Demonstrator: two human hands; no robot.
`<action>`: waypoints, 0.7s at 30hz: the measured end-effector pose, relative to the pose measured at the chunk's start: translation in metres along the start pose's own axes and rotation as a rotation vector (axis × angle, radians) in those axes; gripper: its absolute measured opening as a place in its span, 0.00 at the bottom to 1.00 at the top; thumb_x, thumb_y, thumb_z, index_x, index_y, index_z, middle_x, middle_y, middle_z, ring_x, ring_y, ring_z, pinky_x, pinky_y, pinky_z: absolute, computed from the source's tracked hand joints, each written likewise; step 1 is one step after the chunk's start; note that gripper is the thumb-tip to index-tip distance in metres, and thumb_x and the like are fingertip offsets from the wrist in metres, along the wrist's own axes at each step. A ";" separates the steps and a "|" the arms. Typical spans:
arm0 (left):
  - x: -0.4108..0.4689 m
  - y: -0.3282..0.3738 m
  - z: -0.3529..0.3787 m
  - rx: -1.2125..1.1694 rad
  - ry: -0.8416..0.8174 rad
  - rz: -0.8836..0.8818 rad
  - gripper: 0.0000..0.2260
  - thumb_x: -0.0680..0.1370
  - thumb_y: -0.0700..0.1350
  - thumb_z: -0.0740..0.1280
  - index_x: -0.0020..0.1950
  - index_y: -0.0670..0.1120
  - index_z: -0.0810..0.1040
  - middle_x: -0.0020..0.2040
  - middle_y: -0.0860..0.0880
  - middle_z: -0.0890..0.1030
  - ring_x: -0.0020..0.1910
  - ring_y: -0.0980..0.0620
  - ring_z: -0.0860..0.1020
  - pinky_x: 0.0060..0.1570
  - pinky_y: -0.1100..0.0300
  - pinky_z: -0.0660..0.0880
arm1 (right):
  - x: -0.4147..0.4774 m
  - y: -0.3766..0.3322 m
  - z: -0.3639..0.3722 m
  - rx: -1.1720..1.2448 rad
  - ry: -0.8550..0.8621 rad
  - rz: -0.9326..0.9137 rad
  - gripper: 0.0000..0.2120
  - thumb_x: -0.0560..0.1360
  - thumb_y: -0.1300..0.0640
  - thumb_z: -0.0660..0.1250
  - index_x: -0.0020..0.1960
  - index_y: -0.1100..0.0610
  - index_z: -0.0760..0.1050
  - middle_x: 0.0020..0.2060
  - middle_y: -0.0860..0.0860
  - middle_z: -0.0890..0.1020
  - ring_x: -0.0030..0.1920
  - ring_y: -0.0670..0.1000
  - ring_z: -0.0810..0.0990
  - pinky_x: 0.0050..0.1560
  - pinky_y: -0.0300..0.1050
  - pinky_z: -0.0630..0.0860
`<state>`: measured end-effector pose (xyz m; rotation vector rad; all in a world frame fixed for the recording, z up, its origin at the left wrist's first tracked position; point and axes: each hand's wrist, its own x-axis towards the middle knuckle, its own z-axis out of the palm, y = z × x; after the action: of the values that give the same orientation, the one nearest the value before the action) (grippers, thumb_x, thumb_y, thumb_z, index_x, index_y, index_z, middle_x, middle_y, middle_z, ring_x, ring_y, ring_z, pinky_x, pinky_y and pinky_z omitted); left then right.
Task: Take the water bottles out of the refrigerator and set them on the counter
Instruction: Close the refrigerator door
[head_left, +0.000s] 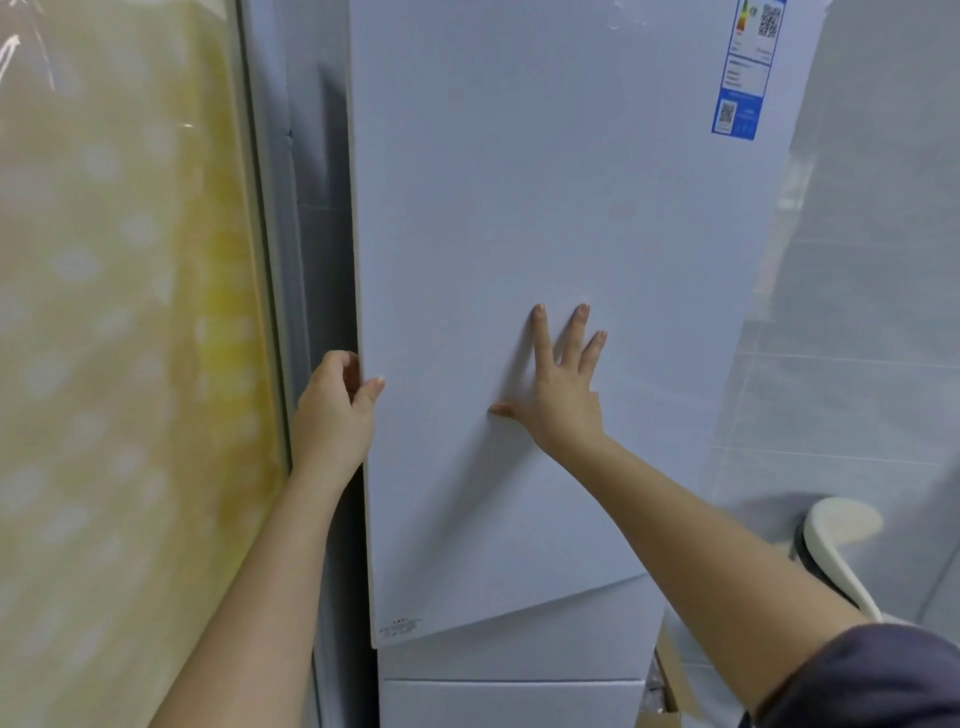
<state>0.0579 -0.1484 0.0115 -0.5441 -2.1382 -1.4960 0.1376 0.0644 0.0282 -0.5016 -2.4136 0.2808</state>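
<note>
A tall white refrigerator fills the middle of the head view, and its upper door (519, 208) stands slightly ajar, the bottom edge swung out from the lower section (514, 696). My left hand (335, 405) grips the door's left edge, fingers curled behind it and thumb on the front. My right hand (558, 382) lies flat on the door front with fingers spread and straight. No water bottles are visible; the inside of the refrigerator is hidden behind the door.
A yellow patterned glass panel (119, 364) stands close on the left. Grey tiled wall (857, 312) lies to the right, with a white curved object (836, 535) low down. A blue energy label (748, 67) is stuck on the door's upper right corner.
</note>
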 end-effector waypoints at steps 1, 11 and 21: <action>0.008 -0.004 0.002 -0.001 -0.012 0.003 0.12 0.80 0.47 0.65 0.62 0.46 0.72 0.54 0.51 0.78 0.52 0.50 0.76 0.47 0.56 0.71 | 0.005 -0.002 0.005 -0.017 0.006 0.012 0.61 0.67 0.39 0.75 0.73 0.38 0.26 0.73 0.51 0.24 0.75 0.65 0.31 0.54 0.68 0.76; 0.068 -0.037 0.028 -0.122 -0.115 -0.041 0.13 0.81 0.46 0.62 0.65 0.45 0.70 0.55 0.51 0.75 0.53 0.52 0.73 0.51 0.58 0.69 | 0.039 -0.022 0.038 -0.083 0.045 0.120 0.57 0.70 0.41 0.74 0.76 0.40 0.30 0.75 0.54 0.26 0.75 0.66 0.32 0.57 0.73 0.70; 0.100 -0.055 0.049 -0.147 -0.136 -0.056 0.14 0.81 0.46 0.62 0.66 0.45 0.70 0.54 0.52 0.74 0.52 0.52 0.73 0.51 0.58 0.68 | 0.061 -0.026 0.060 -0.147 0.081 0.181 0.57 0.69 0.40 0.73 0.75 0.40 0.28 0.74 0.55 0.26 0.75 0.66 0.31 0.59 0.74 0.70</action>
<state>-0.0620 -0.1154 0.0138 -0.6596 -2.1723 -1.7008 0.0484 0.0624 0.0241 -0.7858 -2.3237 0.1574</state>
